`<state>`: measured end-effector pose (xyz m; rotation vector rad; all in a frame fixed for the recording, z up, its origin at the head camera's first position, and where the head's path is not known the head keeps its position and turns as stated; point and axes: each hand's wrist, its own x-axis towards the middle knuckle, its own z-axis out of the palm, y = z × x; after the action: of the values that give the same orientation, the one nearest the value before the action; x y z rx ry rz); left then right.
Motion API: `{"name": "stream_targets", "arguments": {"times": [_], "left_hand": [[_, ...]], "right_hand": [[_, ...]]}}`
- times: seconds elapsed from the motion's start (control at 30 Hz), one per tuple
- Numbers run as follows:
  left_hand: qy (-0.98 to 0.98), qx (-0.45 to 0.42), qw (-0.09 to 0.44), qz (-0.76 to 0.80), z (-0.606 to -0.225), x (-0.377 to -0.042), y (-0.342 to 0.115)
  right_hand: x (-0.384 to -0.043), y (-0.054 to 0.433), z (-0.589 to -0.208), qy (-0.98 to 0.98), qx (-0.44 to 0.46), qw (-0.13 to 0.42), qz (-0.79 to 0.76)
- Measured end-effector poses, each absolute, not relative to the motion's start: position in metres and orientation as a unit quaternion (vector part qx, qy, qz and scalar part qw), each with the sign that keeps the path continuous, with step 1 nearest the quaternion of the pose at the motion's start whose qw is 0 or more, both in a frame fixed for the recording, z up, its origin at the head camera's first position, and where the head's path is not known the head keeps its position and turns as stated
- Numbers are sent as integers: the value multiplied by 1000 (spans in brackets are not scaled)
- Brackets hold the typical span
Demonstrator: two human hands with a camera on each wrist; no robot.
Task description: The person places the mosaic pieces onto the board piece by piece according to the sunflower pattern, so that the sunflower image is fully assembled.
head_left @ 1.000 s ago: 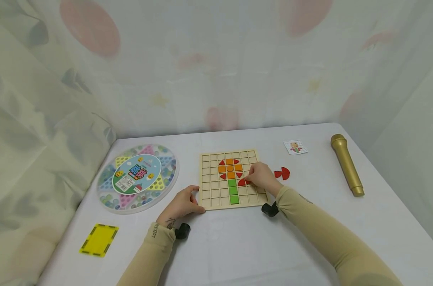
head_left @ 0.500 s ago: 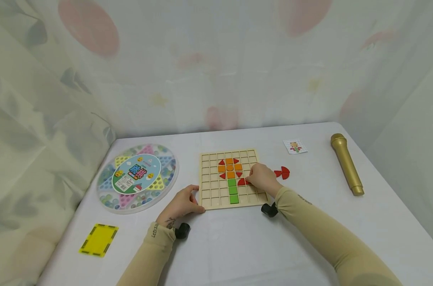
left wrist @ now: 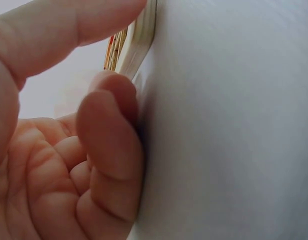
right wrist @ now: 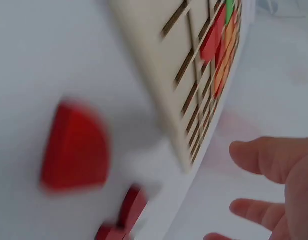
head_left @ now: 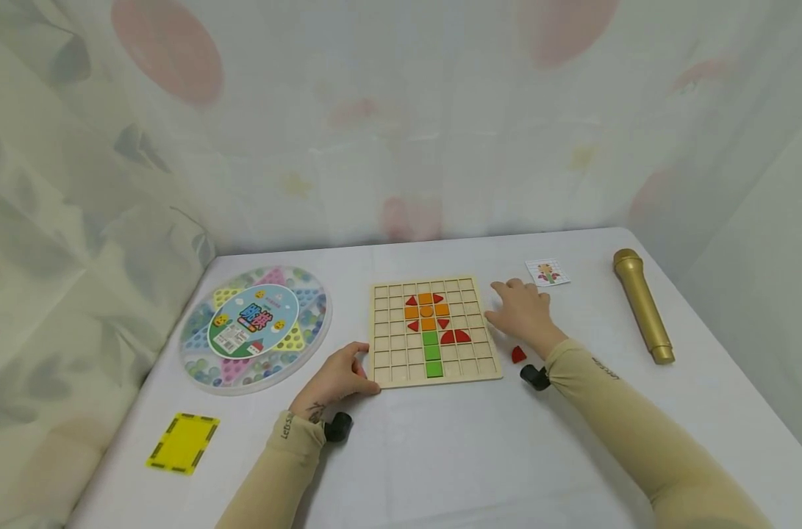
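My left hand (head_left: 337,378) holds the near left corner of a wooden grid board (head_left: 390,360), thumb at the front edge and fingers curled by the left side. On the board, orange pieces (head_left: 425,299) and red triangles make a flower shape over green squares (head_left: 432,353). Two red quarter-circle pieces (head_left: 463,336) sit right of the green column. My right hand (head_left: 523,312), fingers spread and holding nothing, hovers just right of the board. Near its wrist lies a loose red quarter-circle piece (head_left: 518,354); more red pieces (right wrist: 131,207) show in the right wrist view, hidden from the head view.
A small pattern card (head_left: 547,272) lies beyond the right hand. The gold microphone (head_left: 643,305) rests near the table's right edge. At left are a round Chinese checkers set (head_left: 255,330) and a yellow square frame-like sheet (head_left: 184,444).
My right hand has let go of the red quarter-circle piece on the board and moved right, its fingers spreading. It now covers the loose red pieces seen earlier. The left hand stays put.
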<state>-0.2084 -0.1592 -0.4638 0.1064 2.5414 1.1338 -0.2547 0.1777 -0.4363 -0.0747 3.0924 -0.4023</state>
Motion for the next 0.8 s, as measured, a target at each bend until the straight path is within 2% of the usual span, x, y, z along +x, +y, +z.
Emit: {"name": "stream_targets", "arguments": {"times": [0.3,0.6,0.8], "left_hand": [[898,39,178,399,-463,-209,-160],[897,38,179,402,-465,-209,-162],[899,34,181,399,-465,-211,-161]], "right_hand": [[-244,220,-450,993,-48,47,-94],[-243,222,-461,994,-80,18,-73],[-244,219,-457,992,-91,28,-88]]}}
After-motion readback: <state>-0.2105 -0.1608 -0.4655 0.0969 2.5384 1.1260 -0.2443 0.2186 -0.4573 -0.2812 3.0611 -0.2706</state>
